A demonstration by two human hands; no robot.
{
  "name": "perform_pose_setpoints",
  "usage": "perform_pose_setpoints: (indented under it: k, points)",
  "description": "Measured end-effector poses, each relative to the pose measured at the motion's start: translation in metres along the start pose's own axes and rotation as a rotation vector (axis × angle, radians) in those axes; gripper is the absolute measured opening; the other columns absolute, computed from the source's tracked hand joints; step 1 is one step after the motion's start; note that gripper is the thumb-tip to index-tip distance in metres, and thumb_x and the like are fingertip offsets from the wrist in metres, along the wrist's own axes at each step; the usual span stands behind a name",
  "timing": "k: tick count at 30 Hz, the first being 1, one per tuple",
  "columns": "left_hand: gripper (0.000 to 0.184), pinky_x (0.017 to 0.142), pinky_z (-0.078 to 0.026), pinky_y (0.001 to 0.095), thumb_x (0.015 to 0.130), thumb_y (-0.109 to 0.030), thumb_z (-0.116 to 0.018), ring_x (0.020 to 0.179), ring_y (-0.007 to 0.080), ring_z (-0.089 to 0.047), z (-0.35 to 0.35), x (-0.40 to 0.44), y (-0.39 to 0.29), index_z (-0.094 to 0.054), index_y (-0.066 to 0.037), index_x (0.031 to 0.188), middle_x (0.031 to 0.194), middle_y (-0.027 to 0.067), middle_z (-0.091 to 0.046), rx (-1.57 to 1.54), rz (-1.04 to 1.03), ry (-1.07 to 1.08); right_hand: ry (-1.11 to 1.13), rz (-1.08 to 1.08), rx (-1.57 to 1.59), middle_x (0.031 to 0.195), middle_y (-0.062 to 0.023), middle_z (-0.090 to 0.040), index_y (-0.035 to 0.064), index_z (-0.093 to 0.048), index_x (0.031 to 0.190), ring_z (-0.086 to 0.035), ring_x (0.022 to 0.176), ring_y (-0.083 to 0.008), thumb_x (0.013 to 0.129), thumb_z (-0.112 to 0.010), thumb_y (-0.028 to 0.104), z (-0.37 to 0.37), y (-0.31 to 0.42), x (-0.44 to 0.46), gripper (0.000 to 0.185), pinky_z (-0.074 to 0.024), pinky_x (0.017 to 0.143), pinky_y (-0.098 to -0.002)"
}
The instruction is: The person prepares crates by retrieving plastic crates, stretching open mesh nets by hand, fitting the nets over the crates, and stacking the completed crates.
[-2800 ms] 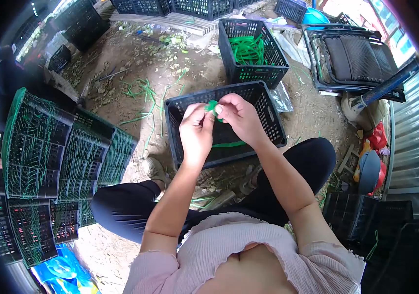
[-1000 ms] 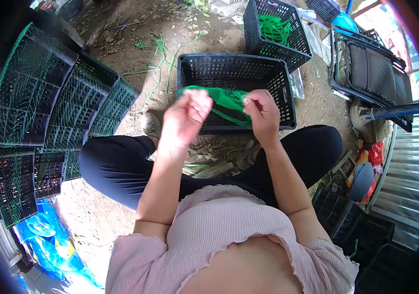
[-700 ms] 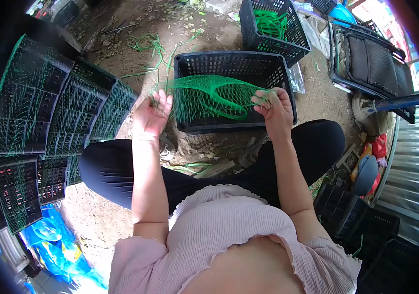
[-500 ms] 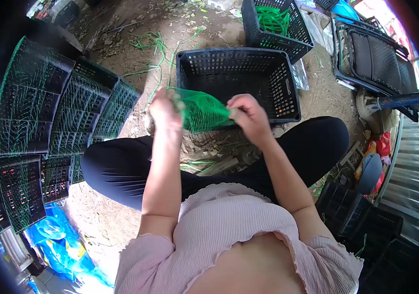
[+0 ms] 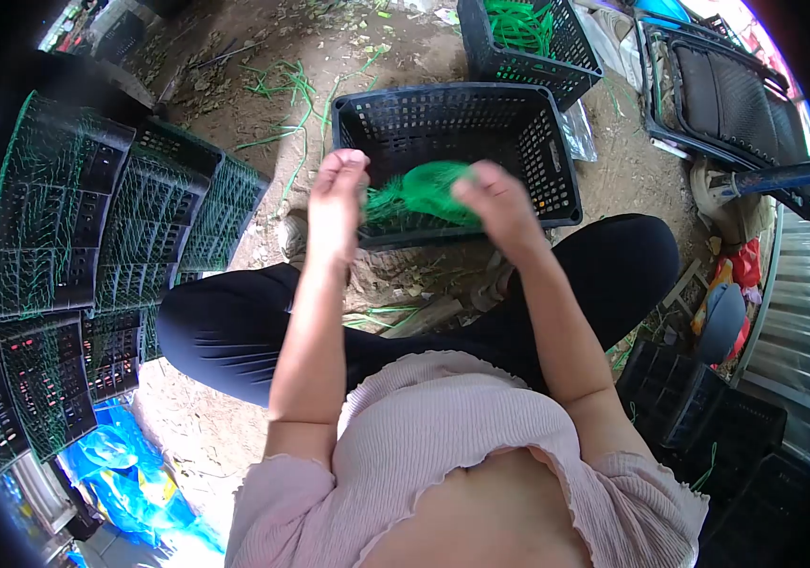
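Observation:
A piece of green netting (image 5: 435,189) hangs bunched between my two hands, over the near part of a black perforated crate (image 5: 561,161). My left hand (image 5: 338,185) is closed on the netting's left end, above the crate's left side. Blurred by motion, my right hand (image 5: 499,201) is closed at the right end of the netting, over the crate's right half. The crate's dark floor shows behind the netting.
Behind the crate stands a second black crate (image 5: 539,76) with green strips (image 5: 518,26) in it. More green strips (image 5: 286,90) lie on the ground. Net-covered crates (image 5: 64,218) are stacked at the left. A folded black chair (image 5: 727,95) is at the right.
The netting, first a small bunch in my fingers, was spread wide between my hands, then gathered and drawn in over the crate. My view has shifted, with the crate now slightly higher in it.

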State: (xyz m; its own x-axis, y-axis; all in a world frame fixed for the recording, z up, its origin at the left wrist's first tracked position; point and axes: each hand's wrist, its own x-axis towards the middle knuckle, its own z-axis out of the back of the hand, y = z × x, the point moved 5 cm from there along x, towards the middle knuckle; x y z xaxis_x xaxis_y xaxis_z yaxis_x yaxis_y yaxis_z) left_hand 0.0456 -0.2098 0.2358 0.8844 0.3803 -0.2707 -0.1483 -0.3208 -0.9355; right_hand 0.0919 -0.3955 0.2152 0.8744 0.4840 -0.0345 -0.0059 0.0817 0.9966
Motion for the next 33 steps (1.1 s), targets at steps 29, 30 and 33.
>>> perform_pose_setpoints:
  k: [29,30,33]
  points:
    - [0.036,0.032,-0.013,0.0213,0.088,-0.031,-0.029,0.036,0.0073,-0.018,0.190,0.064,-0.056,-0.037,-0.012,0.058,0.047,-0.0042,-0.025,-0.439,0.053,-0.227,-0.913,0.082,0.532,0.064,-0.0033,-0.046,0.0072,-0.045,0.080,-0.044,0.047,-0.0121,0.087,-0.044,0.026,0.295,0.029,-0.028,0.020,-0.0491,0.049,-0.0292]
    - [0.037,0.032,-0.013,0.0210,0.087,-0.032,-0.029,0.035,0.0072,-0.017,0.206,0.069,-0.043,-0.038,-0.012,0.058,0.046,-0.0044,-0.025,-0.442,0.086,-0.132,-0.895,0.132,0.571,0.059,-0.0022,-0.044,0.0076,-0.043,0.076,-0.042,0.043,-0.0120,0.088,-0.043,0.026,0.314,0.024,-0.030,0.022,-0.0484,0.047,-0.0290]
    - [0.034,0.030,-0.009,0.0209,0.085,-0.029,-0.031,0.032,0.0066,-0.013,0.231,0.067,-0.012,-0.037,-0.013,0.056,0.043,-0.0052,-0.021,-0.426,0.196,-0.279,-0.933,0.029,0.579,0.050,0.0035,-0.033,0.0102,-0.043,0.072,-0.027,0.037,-0.0070,0.087,-0.044,0.033,0.332,0.045,-0.028,0.028,-0.0216,0.033,-0.0200]
